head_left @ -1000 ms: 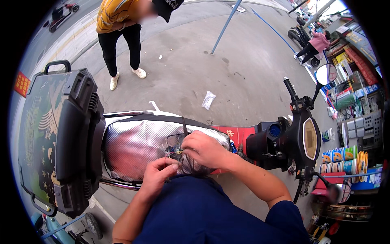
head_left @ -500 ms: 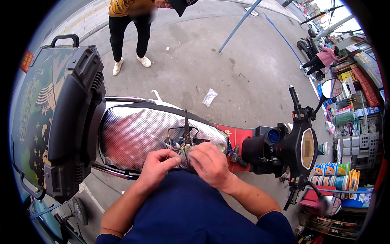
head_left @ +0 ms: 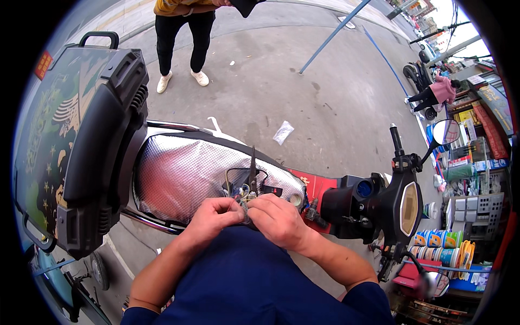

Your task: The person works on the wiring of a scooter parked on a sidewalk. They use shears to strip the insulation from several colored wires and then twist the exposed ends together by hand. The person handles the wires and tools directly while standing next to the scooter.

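My left hand [head_left: 215, 218] is closed in a pinch on a thin wire, close in front of my body. Beside it, my right hand [head_left: 279, 221] has thumb and fingers pressed together on the wires; its fingertips partly hide them. A small tangle of thin coloured wires [head_left: 245, 190] lies just beyond my fingertips. The silver quilted seat cover [head_left: 179, 173] of a scooter is under all this. A dark pointed blade [head_left: 253, 160], like that of scissors, points away from me past the wires. A small black piece [head_left: 271, 190] rests to the right of the tangle.
A roll, seemingly of tape [head_left: 296, 199], sits at the seat's right end. A dark tool [head_left: 314, 212] lies on the red footboard [head_left: 325, 189]. A camouflage box [head_left: 59, 157] stands left, handlebars [head_left: 401, 162] right. Another person [head_left: 184, 38] stands beyond the scooter; shop goods [head_left: 441, 238] line the right.
My view has shifted slightly, so the scene sits a little further right. My two hands have come closer together at the wires. The person opposite stays standing.
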Motion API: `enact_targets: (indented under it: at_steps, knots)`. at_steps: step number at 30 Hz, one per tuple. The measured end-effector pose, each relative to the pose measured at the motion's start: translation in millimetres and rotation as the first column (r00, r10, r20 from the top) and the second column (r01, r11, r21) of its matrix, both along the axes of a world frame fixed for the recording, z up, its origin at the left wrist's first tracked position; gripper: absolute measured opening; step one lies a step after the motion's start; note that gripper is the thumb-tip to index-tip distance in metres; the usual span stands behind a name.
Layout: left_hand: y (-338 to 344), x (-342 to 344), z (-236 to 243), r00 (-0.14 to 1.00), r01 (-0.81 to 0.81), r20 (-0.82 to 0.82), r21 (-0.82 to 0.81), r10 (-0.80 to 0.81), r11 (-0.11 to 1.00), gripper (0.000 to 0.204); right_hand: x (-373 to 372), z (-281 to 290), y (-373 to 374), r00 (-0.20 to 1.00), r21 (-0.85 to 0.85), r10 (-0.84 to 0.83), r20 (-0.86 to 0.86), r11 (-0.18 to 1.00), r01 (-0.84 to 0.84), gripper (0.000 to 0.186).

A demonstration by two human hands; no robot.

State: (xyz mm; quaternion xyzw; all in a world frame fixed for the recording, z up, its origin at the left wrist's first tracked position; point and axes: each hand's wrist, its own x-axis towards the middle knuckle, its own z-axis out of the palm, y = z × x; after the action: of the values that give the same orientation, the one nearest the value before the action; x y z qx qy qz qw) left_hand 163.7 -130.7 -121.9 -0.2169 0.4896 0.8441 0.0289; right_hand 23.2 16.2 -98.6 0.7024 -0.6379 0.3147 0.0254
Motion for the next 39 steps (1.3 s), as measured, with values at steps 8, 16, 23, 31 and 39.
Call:
enact_targets:
  at_steps: [8, 16, 23, 31, 39]
  knots:
    - [-2.0, -3.7, -8.7, 0.996, 0.023, 0.084, 0.06, -0.028, 0.998, 0.014, 3.2, -2.1, 4.9, 0.999, 0.026, -0.031, -0.031, 0.999, 0.032, 0.025]
    - [1.0, -4.5, -11.7, 1.0, 0.015, 0.004, 0.076, -0.015, 0.997, 0.017, 12.1, -8.3, 3.6, 0.979, -0.031, -0.154, 0.131, 0.987, 0.16, 0.022]
    - [6.8, -6.8, -12.1, 0.994, -0.081, 0.099, 0.273, 0.056, 0.959, 0.016, 17.3, -9.2, 0.0, 0.973, -0.066, -0.142, 0.18, 0.986, 0.156, 0.02]
    - [2.7, -3.9, -8.3, 1.0, -0.011, -0.007, 0.036, 0.011, 0.999, 0.01, 20.2, -7.5, 4.7, 0.373, 0.434, -0.458, 0.807, 0.888, 0.153, 0.008]
    - [5.5, -4.8, -11.0, 0.998, -0.063, 0.012, 0.04, 0.063, 0.997, 0.012, 11.5, -22.7, 2.5, -0.514, 0.366, -0.373, 0.773, 0.923, -0.119, 0.009]
